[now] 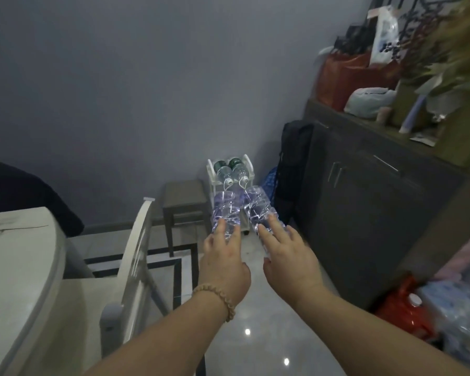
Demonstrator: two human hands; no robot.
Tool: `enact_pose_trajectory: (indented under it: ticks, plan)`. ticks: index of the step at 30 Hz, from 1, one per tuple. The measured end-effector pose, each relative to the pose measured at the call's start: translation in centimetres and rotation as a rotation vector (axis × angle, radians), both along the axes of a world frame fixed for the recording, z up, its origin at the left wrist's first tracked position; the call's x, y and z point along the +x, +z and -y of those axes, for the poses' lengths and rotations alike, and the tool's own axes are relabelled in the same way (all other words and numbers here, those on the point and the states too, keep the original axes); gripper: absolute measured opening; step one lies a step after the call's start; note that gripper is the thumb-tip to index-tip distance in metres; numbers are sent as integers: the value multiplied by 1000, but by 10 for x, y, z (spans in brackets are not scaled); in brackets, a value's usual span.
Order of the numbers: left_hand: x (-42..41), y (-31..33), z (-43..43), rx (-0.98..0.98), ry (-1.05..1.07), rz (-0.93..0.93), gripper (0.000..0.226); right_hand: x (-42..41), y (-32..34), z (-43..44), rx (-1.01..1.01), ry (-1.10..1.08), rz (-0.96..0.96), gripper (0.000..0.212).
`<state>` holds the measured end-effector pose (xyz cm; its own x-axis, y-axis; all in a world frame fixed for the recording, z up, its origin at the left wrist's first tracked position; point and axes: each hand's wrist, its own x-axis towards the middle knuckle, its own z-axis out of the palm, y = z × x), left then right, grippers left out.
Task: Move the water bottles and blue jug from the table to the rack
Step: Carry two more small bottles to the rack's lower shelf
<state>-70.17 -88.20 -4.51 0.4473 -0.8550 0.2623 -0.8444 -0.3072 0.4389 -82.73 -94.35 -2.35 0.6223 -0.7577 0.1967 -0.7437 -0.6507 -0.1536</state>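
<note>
Both forearms reach forward from the bottom edge. Left hand (223,264), with a bead bracelet (218,297) at the wrist, grips the first bottle (225,208), fingers laid along its side. Right hand (289,257) grips the second bottle (259,206) likewise. Both clear bottles point away from the hands toward the white rack (211,172) against the wall (120,90), where two green-labelled bottles (223,171) lie on top. Table (17,256): far left.

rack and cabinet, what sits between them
A black backpack against the cabinet, and a blue bag next to the rack, in the head view.
</note>
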Motion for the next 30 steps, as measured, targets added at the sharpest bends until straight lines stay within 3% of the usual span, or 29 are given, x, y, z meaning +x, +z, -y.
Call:
enact_pose_trajectory:
  ticks: [19,30]
  plan:
    - [130,-120,266,296,120,-182,79,134,-131,279,268,116,-146,70]
    - [194,-238,448,449,306,-292,82,211,-240,474,350,251,-238,83]
